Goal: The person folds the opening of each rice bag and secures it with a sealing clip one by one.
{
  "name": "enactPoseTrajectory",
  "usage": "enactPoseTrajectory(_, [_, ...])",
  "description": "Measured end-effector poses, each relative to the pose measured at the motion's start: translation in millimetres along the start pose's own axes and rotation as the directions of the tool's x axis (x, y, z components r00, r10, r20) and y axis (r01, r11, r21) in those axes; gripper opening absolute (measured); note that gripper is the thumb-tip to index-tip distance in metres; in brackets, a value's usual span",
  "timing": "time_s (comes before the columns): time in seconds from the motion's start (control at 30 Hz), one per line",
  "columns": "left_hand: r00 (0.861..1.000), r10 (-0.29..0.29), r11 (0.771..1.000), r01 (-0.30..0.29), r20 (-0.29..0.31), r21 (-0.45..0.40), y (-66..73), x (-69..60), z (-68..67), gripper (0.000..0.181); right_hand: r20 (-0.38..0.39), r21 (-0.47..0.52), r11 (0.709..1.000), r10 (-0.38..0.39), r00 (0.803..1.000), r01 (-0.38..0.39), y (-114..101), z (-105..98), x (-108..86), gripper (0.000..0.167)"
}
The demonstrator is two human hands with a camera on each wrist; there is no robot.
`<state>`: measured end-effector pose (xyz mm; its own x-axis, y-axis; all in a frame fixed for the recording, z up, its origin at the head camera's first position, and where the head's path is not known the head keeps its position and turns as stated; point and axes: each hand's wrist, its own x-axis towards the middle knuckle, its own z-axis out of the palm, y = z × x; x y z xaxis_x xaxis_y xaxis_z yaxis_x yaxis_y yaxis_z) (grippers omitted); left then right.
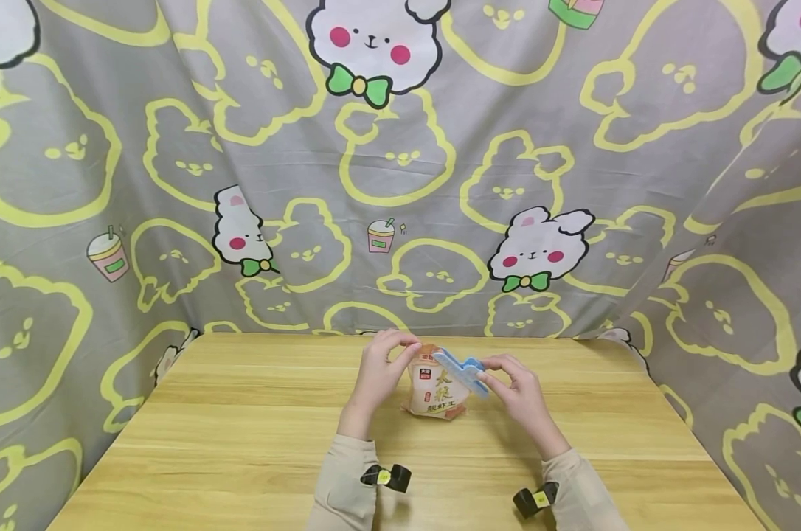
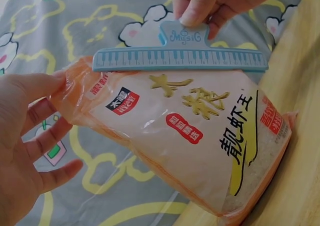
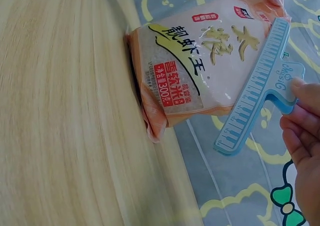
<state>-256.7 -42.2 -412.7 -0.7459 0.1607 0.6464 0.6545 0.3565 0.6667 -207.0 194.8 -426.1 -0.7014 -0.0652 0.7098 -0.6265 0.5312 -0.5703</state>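
Note:
A plastic bag of rice (image 1: 434, 391), white and orange with Chinese lettering, stands on the wooden table. My left hand (image 1: 382, 369) pinches the bag's top corner between thumb and forefinger; in the left wrist view the other fingers of that hand (image 2: 25, 146) are spread. A light blue bag clip (image 2: 175, 59) with a piano-key pattern and the word "Music" lies slantwise along the bag's upper edge. My right hand (image 1: 521, 391) pinches the clip by its handle. The right wrist view shows the clip (image 3: 255, 93) reaching past the bag's side; whether its jaws enclose the bag edge I cannot tell.
The wooden table (image 1: 241, 442) extends around the bag on all sides. Behind and beside it hangs a grey curtain (image 1: 400, 169) with yellow outlines and white rabbits. Black straps with cameras (image 1: 387, 478) sit on both sleeved wrists.

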Motion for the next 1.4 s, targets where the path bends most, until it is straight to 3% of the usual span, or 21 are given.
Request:
enactPoseTrajectory(0.63, [1.000,0.002,1.000,-0.002,-0.001,-0.002,3.0,0.0,-1.9,0.010,-0.042,0.005,1.000,-0.018,0.999,0.018,-7,5,3.7,0.019])
enactPoseTrajectory(1.4, [1.000,-0.018,1.000,0.018,0.016,-0.011,4.1,0.3,-1.5,0.010,-0.036,0.012,1.000,-0.013,0.999,0.014,-15,6,7.6,0.020])
